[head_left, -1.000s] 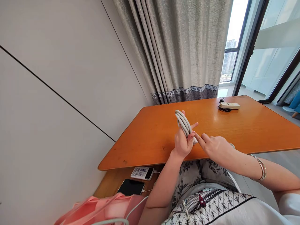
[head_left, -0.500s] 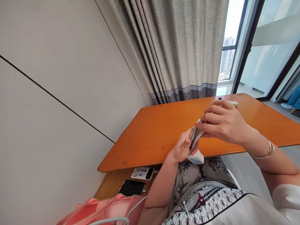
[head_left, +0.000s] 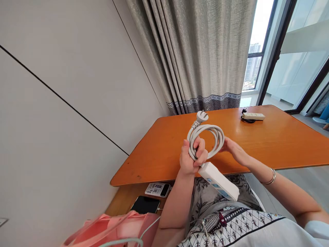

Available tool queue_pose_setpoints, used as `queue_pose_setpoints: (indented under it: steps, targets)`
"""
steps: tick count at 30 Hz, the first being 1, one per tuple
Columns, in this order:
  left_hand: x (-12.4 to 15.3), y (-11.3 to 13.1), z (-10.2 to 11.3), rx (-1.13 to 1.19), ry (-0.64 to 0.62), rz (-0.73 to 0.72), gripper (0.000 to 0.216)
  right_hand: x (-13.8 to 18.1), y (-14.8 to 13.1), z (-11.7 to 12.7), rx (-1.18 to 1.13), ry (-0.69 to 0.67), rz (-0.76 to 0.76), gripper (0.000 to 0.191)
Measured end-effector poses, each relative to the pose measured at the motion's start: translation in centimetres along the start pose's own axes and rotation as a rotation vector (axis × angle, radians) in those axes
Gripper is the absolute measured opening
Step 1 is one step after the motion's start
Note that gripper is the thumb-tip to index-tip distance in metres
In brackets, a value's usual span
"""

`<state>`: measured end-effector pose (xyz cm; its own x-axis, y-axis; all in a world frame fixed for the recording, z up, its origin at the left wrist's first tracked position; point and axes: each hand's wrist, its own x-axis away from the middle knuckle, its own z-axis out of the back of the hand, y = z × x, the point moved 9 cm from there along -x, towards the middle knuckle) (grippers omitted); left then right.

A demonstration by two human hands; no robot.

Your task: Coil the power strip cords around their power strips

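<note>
My left hand (head_left: 191,159) is closed around the coiled white cord (head_left: 218,133) of a power strip. The cord's plug (head_left: 202,116) sticks up above the coil with its prongs showing. Below my fist, the white power strip (head_left: 219,181) hangs tilted over my lap, its blue-marked sockets facing down and left. My right hand (head_left: 235,151) is at the right side of the coil with its fingers stretched out. Its fingertips are partly hidden behind the cord, so I cannot tell if they touch it.
A second power strip (head_left: 254,116) with a black cord lies at the far right of the orange wooden table (head_left: 154,154). Lower left are a power bank (head_left: 156,189), a black-screened phone (head_left: 145,204) and a pink bag (head_left: 115,230). A curtain (head_left: 205,51) hangs behind the table.
The coil has turned to face me, and the plug now shows on top. The power strip has swung into fuller view. My right hand has let go and moved lower, beside the coil.
</note>
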<state>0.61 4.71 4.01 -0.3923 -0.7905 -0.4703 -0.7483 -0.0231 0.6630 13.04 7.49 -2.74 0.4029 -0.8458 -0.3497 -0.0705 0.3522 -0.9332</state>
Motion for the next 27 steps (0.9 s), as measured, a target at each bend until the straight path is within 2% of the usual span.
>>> queue_pose_setpoints:
  steps: [2, 4, 6, 8, 11, 13, 15, 18, 20, 22, 24, 27]
  targets:
    - [-0.4, 0.7, 1.1, -0.051, 0.09, -0.054, 0.054, 2.1, 2.2, -3.2, -0.156, -0.224, -0.147, 0.084]
    - [-0.7, 1.2, 2.2, -0.103, 0.17, -0.094, 0.054, 4.3, 2.4, -5.5, -0.214, -0.386, -0.229, 0.093]
    - [-0.9, 1.4, 3.3, -0.136, 0.251, -0.122, 0.052, 5.5, 1.7, -6.1, -0.132, -0.412, -0.252, 0.099]
    - [-1.1, 1.5, 4.6, -0.133, 0.335, -0.13, 0.048, 5.7, 0.7, -5.1, 0.058, -0.289, -0.199, 0.084]
    - [-1.3, 1.1, 6.1, -0.08, 0.428, -0.108, 0.044, 5.6, -1.6, -2.3, 0.337, -0.033, -0.035, 0.044]
    - [-1.5, 0.8, 6.8, -0.056, 0.459, -0.085, 0.044, 5.6, -3.6, -1.0, 0.443, 0.067, 0.115, 0.034]
    - [-1.6, 0.2, 7.2, -0.055, 0.469, -0.053, 0.044, 5.8, -6.1, -0.3, 0.515, 0.115, 0.293, 0.034]
    - [-1.8, -1.3, 6.9, -0.095, 0.417, 0.039, 0.044, 5.6, -9.8, -0.1, 0.569, 0.102, 0.508, 0.036]
    - [-1.7, -3.0, 6.3, -0.125, 0.349, 0.162, 0.043, 4.9, -11.6, 0.2, 0.559, 0.096, 0.583, 0.025]
    - [-1.4, -4.9, 6.0, -0.135, 0.305, 0.295, 0.044, 3.4, -12.0, 1.1, 0.505, 0.132, 0.559, 0.014]
    - [-1.0, -6.0, 6.2, -0.107, 0.302, 0.355, 0.046, 1.5, -11.0, 2.4, 0.399, 0.191, 0.445, 0.026]
    - [-0.9, -6.3, 6.9, -0.029, 0.305, 0.332, 0.047, -0.6, -7.5, 4.1, 0.165, 0.26, 0.246, 0.043]
